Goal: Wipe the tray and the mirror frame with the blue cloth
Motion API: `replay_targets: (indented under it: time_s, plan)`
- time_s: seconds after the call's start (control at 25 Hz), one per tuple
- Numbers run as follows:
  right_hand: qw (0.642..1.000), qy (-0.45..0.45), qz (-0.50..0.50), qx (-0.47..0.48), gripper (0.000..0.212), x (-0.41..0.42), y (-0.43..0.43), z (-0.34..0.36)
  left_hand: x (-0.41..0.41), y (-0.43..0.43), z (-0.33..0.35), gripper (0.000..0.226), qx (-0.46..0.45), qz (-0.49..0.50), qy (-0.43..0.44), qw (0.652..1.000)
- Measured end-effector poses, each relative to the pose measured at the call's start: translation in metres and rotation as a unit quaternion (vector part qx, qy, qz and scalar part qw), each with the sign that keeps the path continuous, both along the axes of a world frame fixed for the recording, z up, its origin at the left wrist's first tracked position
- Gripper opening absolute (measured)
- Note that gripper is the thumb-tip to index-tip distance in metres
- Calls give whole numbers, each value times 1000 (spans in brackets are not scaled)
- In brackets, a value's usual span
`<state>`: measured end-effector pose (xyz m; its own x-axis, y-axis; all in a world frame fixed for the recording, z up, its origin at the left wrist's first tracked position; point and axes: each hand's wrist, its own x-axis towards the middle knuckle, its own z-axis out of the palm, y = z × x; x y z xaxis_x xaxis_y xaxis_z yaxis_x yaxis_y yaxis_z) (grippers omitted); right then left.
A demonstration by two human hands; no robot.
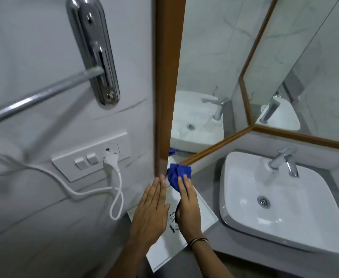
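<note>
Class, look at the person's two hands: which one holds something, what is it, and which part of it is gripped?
The right hand holds the blue cloth by its lower part, with the bunched end sticking out above the fingers. The left hand is open and flat, holding nothing.

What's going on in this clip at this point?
A person is cleaning beside a bathroom sink. The right hand presses the blue cloth at the bottom corner of the wooden mirror frame. The left hand lies flat, fingertips at the frame's base. Both hands are above the white tray.
</note>
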<state>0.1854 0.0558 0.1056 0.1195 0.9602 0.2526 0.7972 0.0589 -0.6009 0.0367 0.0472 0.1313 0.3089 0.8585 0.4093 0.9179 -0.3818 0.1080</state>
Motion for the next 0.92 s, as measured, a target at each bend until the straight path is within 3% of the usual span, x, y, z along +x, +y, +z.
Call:
replay_targets:
  time_s: [0.12,0.2,0.44,0.56,0.72,0.92]
  plan:
    - [991,-17,7,-134,96,12,-32,-58,-6,-28,-47,82,-114,18,23,993]
    - [984,-37,21,-171,89,9,-27,-88,-12,-32,-75,102,-214,42,46,975]
    - [930,-135,109,-324,70,-11,-1,-160,-26,-19,-145,105,-248,75,87,962]
    - [932,-154,105,-310,74,-11,-8,-180,-31,-14,-168,98,-320,71,99,940]
    - [935,-189,110,-279,77,-5,-10,-186,-29,-12,-186,96,-312,73,81,944]
    - [924,-186,141,-303,75,-2,-7,-175,-26,-6,-197,100,-368,66,73,925]
